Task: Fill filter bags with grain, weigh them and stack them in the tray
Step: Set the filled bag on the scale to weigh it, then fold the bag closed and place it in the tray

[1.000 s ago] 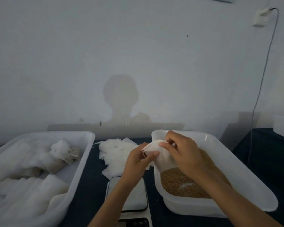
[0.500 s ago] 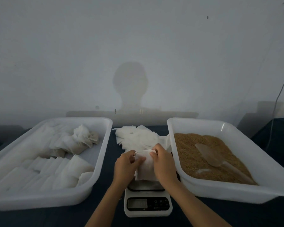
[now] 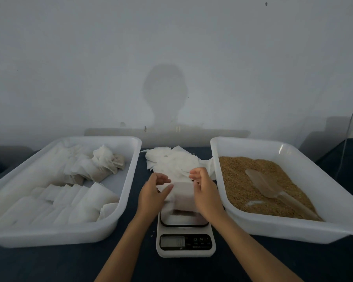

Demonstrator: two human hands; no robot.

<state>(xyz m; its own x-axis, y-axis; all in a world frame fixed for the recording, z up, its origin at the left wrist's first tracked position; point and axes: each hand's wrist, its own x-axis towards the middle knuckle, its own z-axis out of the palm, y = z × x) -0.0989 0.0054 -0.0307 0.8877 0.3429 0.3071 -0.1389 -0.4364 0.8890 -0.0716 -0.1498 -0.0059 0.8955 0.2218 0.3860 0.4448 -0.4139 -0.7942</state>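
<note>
While the filled filter bag (image 3: 184, 197) sits on the scale (image 3: 185, 234), we note both hands flanking it: left hand (image 3: 153, 195) with fingers loosely spread, fingertips touching the bag's left side; right hand (image 3: 204, 191) relaxed against its right side, not visibly pinching. Neither grip is pressed together. We judge this the weighing step.

Risks from here: any hand contact would load the platform and falsify the reading; the display is too blurred for us to read. The bag stands tall on a small platform, so a careless release could tip it and spill grain, if its mouth is unsealed, which we cannot tell.

Room around the scale: stacking tray (image 3: 73, 231) just left, its near rows of bags full, with bare floor beside its loose pile. Grain tray (image 3: 289, 231) with scoop (image 3: 262, 185) just right. Empty bags (image 3: 171, 161) lie behind. Dark surface (image 3: 49, 263) lies open in front.
</note>
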